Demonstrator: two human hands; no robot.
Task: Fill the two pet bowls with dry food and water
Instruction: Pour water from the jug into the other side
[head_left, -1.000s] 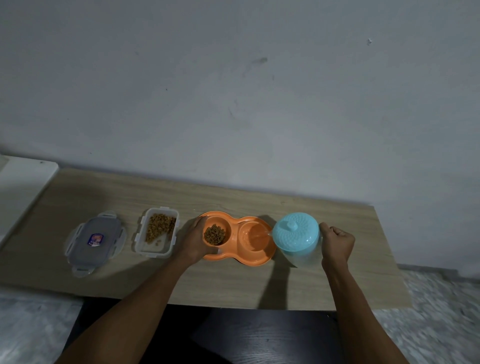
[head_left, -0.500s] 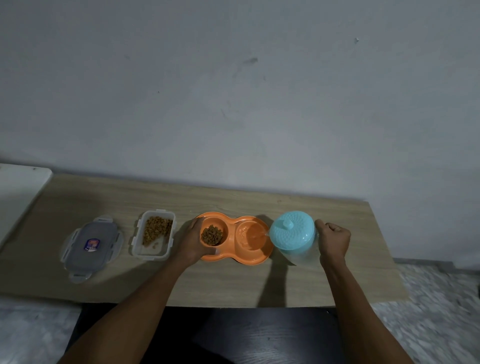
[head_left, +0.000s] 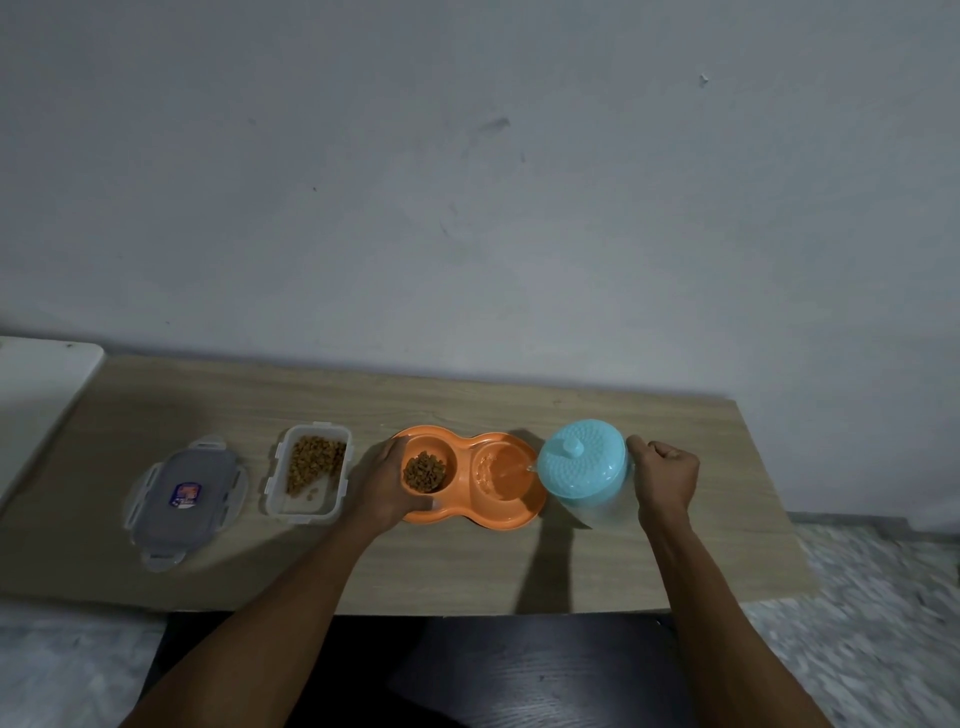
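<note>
1. Head view: I counted one kibble tub (head_left: 274, 470) and one lid (head_left: 183, 499), both left of the double bowl (head_left: 483, 517) on the table (head_left: 467, 566).
2. I saw the left hand (head_left: 382, 488) gripping and hiding its left rim.
3. Fisted right hand (head_left: 667, 480) held one tilted jug (head_left: 582, 462), pouring into the right well.

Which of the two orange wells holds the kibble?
The left well, which the left hand grips; the right well holds only water pouring from the blue jug.

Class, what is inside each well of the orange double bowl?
Left well holds brown kibble; right well holds shallow water, with a stream entering from the jug. The left hand covers the bowl's left rim, the jug its right edge.
</note>
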